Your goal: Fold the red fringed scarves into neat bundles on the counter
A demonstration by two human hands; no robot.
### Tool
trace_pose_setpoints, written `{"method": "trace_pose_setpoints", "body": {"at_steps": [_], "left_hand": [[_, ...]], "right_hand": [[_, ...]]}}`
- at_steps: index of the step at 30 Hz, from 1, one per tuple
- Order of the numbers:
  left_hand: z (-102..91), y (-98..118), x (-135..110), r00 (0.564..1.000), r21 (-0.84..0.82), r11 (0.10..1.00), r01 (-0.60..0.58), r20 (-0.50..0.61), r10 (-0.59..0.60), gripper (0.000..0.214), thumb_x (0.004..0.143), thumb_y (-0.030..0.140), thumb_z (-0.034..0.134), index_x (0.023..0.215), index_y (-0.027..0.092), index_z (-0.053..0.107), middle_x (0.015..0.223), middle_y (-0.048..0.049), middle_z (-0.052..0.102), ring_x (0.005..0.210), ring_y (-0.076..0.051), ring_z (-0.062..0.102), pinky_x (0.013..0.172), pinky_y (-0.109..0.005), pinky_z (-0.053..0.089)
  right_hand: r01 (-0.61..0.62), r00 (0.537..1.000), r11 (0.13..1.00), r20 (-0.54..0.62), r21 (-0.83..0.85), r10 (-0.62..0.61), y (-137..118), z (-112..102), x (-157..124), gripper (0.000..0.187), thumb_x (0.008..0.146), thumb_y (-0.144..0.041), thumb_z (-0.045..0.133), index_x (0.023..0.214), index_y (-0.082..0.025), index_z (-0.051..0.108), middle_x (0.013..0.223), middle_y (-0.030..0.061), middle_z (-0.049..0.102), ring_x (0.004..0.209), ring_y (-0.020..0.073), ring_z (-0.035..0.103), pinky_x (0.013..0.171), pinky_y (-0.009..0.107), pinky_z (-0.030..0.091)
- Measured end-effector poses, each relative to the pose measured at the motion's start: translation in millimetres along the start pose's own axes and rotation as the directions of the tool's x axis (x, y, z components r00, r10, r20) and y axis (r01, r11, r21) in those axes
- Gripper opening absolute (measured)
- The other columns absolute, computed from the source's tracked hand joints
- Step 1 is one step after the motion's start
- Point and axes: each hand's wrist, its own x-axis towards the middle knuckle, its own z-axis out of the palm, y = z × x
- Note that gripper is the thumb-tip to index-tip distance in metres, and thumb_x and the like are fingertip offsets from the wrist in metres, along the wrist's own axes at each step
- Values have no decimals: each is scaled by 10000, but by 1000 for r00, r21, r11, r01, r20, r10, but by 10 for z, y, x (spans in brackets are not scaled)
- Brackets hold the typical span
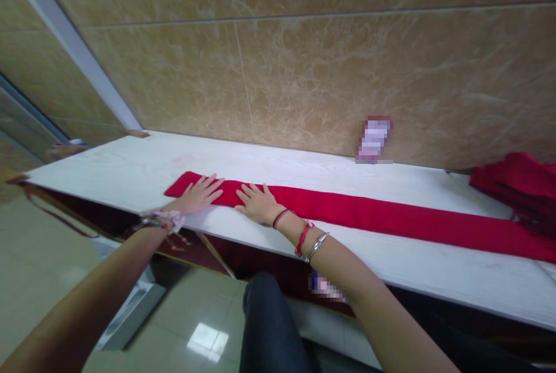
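Note:
A long, narrow strip of folded red cloth point(369, 211) stretches along the white tabletop point(278, 234), from left of centre to the right edge of the view. My left hand point(198, 194) presses on the cloth close to its left end, fingers spread and palm down. Just to the right, my right hand point(258, 202) rests on the same strip, also flat with its fingers apart. Neither hand grips anything. A scrunchie and bracelets circle my left wrist; bands and a silver bangle are on my right.
A heap of red cloth point(516, 187) sits at the table's right end. Behind the table rises a tiled wall point(295, 72), with a blurred-out item point(374, 138) against it. Below the table on the left is a whitish box-like object point(130, 315), and my knee point(271, 321) is near the front edge.

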Motion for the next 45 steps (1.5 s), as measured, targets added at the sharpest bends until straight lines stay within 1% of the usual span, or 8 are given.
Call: {"method": "trace_pose_setpoints", "body": {"at_steps": [5, 10, 14, 23, 32, 36, 41, 45], "left_hand": [[-5, 99, 21, 971, -42, 995, 91, 224, -79, 520, 914, 368, 204, 1397, 202, 303, 1484, -92, 220, 1362, -333, 120, 1026, -598, 146], [-207, 587, 167, 975, -92, 976, 196, 121, -184, 578, 908, 466, 192, 1420, 205, 256, 1508, -107, 106, 1363, -361, 85, 1029, -595, 149], [-173, 1019, 193, 981, -79, 992, 100, 172, -85, 594, 885, 503, 239, 1428, 265, 220, 1507, -72, 136, 1359, -369, 105, 1012, -611, 179], [-188, 935, 263, 969, -48, 997, 65, 241, -52, 609, 869, 496, 291, 1426, 261, 225, 1505, -90, 123, 1352, -386, 102, 1011, -621, 155], [-260, 2400, 484, 954, -175, 945, -277, 69, 293, 557, 904, 501, 249, 1424, 301, 217, 1505, -44, 156, 1366, -323, 122, 1030, -571, 172], [-151, 2265, 488, 952, -134, 946, -296, 38, 303, 536, 901, 479, 267, 1406, 300, 277, 1489, -34, 221, 1363, -311, 150, 1047, -540, 167], [-81, 1900, 582, 950, -132, 953, -271, 122, 287, 545, 891, 462, 290, 1409, 292, 274, 1487, -48, 226, 1363, -337, 122, 1035, -578, 151], [-192, 2088, 708, 950, -122, 964, -236, 177, 255, 577, 883, 498, 283, 1418, 284, 245, 1505, -69, 148, 1369, -341, 79, 1031, -598, 108]], "right_hand": [[-125, 981, 992, -153, -13, 121, 298, -212, -332, 534, 941, -433, 261, 1389, -146, 298, 1476, 109, 255, 1352, 287, 189, 1056, 586, 159], [-280, 955, 959, -113, -36, 275, 550, -212, -602, 510, 936, -405, 283, 1372, -144, 332, 1462, 112, 290, 1340, 299, 221, 1042, 600, 176], [-274, 959, 960, -90, -66, 268, 654, -163, -813, 484, 934, -335, 272, 1373, -141, 333, 1454, 112, 310, 1331, 284, 251, 1042, 577, 202], [-432, 900, 840, -93, -327, 427, 1357, -458, -2181, 505, 912, -244, 244, 1393, -103, 313, 1451, 132, 304, 1319, 306, 273, 1022, 556, 262], [-441, 897, 855, -97, -273, 432, 1268, -481, -2025, 504, 927, -288, 247, 1400, -121, 291, 1455, 121, 300, 1322, 289, 272, 1019, 572, 257], [-509, 850, 776, -74, -373, 521, 1621, -621, -2681, 485, 923, -244, 243, 1392, -150, 320, 1459, 128, 289, 1329, 294, 258, 998, 576, 287], [-658, 698, 598, -71, -458, 713, 2101, -830, -3648, 459, 910, -189, 248, 1333, -176, 427, 1460, 137, 280, 1322, 333, 259, 953, 621, 315], [-711, 661, 546, -158, -442, 733, 2146, -875, -3593, 475, 916, -230, 267, 1368, -121, 366, 1452, 166, 288, 1314, 347, 267, 973, 609, 297]]}}
